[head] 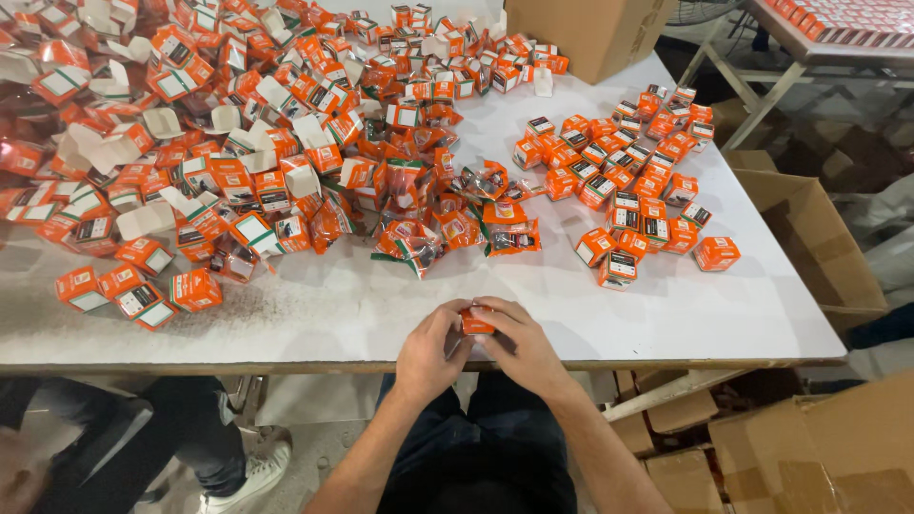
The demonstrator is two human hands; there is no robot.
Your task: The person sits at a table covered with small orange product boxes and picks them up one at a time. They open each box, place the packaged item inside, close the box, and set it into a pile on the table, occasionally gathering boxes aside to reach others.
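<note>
Both my hands meet at the near edge of the white table (381,314) around one small orange box (476,320). My left hand (428,354) grips its left side and my right hand (519,345) covers its right side and top. Most of the box is hidden by my fingers. Just beyond lie several small orange packets in clear wrap (447,224). To the right sits a cluster of closed orange boxes (628,186).
A large heap of open orange and white boxes (190,124) fills the left and back of the table. A brown carton (586,33) stands at the back. Open cardboard cartons (809,238) sit on the floor at right. Another person's legs (190,428) are at lower left.
</note>
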